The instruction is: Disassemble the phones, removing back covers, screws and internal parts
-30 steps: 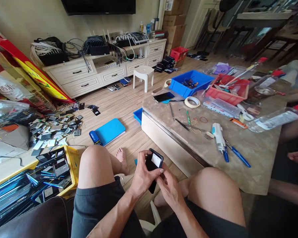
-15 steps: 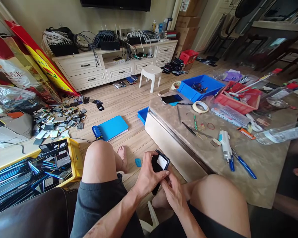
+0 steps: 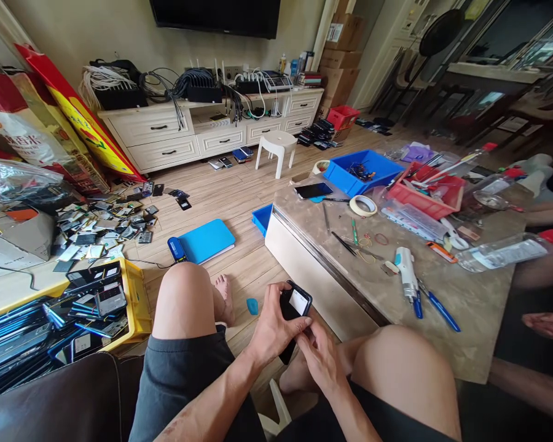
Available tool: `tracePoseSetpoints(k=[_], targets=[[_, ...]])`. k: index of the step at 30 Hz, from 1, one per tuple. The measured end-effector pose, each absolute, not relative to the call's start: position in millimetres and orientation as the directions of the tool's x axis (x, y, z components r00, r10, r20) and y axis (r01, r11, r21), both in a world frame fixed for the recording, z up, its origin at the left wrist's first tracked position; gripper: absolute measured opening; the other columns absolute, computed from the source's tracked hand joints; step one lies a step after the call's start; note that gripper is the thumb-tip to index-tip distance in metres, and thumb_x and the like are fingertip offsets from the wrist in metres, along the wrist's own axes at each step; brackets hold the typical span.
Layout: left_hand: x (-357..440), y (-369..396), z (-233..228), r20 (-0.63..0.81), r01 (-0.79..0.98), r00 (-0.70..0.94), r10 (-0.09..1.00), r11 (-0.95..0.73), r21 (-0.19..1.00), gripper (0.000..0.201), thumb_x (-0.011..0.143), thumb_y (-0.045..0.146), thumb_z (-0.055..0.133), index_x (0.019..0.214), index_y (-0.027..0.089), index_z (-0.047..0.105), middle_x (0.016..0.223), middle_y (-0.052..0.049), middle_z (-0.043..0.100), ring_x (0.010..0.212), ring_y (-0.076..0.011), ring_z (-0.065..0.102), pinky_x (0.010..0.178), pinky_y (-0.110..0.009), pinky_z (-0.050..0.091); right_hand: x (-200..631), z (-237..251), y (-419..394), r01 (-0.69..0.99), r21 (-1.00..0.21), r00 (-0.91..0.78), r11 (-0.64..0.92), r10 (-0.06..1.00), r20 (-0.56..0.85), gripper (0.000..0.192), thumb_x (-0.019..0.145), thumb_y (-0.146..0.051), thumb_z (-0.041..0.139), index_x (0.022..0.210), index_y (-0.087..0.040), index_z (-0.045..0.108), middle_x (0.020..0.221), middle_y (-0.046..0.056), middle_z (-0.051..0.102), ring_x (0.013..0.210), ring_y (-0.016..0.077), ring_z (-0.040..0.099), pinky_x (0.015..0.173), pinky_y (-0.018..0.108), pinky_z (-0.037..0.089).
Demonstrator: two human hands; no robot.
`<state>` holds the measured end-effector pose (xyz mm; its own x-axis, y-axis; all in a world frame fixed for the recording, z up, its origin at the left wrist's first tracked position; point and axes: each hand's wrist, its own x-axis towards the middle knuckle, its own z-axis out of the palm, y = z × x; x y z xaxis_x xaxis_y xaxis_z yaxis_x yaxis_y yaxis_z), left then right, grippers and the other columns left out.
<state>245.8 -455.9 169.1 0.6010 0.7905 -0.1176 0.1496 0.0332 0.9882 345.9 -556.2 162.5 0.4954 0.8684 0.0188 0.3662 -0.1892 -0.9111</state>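
Observation:
A black phone (image 3: 288, 353) is held between my knees, tilted, with a pale rectangle showing near its upper end. My left hand (image 3: 273, 324) is closed around its left side, fingertips at the top edge and thumb laid across the middle. From the right and below, my right hand (image 3: 319, 345) grips the phone too, its fingers bent against the edge close to my left thumb. Both hands cover much of the phone's middle. On the floor just left of the hands lies a small blue piece (image 3: 252, 306).
At right, the low table (image 3: 470, 344) bears a white-and-blue tool (image 3: 406, 273), blue-handled pliers (image 3: 443, 310), tape (image 3: 363, 205), a blue bin (image 3: 364, 172) and a red bin (image 3: 424, 193). A yellow crate (image 3: 138, 301) of phone parts stands left. Another person's hand (image 3: 550, 326) is at far right.
My view has tilted up and turned slightly right, so the room sits lower and the table further left in the picture. Both hands keep their hold on the phone.

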Motion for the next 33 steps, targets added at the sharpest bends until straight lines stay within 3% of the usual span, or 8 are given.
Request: tracePoseSetpoints(k=[13,22,28,33], targets=[[247,-461,170,-0.072,0.104,0.646,0.76,0.006,0.995,0.059,0.072,0.021,0.078,0.123,0.019,0.048,0.123,-0.008,0.05,0.115,-0.0228,0.046,0.104,-0.038,0.037,342,161,-570,0.365,-0.897,0.517,-0.25,0.856,-0.029,0.027,0.09,-0.036,0.053,0.11,-0.021,0.064,0.101,0.007,0.074,0.09,0.0225,0.072,0.075,0.028,0.06],[242,-462,182,-0.053,0.061,0.682,0.729,0.016,0.998,0.055,0.074,0.025,0.077,0.12,0.02,0.048,0.12,-0.008,0.052,0.11,-0.023,0.048,0.099,-0.037,0.039,336,173,-576,0.374,-0.889,0.503,-0.263,0.863,-0.044,0.032,0.091,-0.035,0.051,0.119,-0.022,0.061,0.112,0.007,0.074,0.095,0.0229,0.073,0.079,0.03,0.06],[239,-461,178,-0.073,0.127,0.634,0.77,-0.011,0.992,0.056,0.071,0.018,0.076,0.12,0.02,0.05,0.12,-0.007,0.051,0.115,-0.0231,0.049,0.103,-0.037,0.039,336,159,-571,0.38,-0.873,0.529,-0.307,0.846,-0.067,0.041,0.088,-0.043,0.055,0.12,-0.018,0.063,0.1,0.01,0.076,0.086,0.0253,0.074,0.073,0.032,0.061],[238,-456,171,-0.105,0.188,0.568,0.816,-0.005,0.982,0.053,0.073,0.019,0.073,0.121,0.021,0.049,0.119,-0.006,0.051,0.112,-0.0224,0.05,0.1,-0.037,0.041,339,160,-553,0.393,-0.888,0.442,-0.24,0.896,-0.047,0.039,0.091,-0.041,0.053,0.121,-0.019,0.063,0.11,0.01,0.076,0.1,0.0259,0.074,0.081,0.032,0.062]])
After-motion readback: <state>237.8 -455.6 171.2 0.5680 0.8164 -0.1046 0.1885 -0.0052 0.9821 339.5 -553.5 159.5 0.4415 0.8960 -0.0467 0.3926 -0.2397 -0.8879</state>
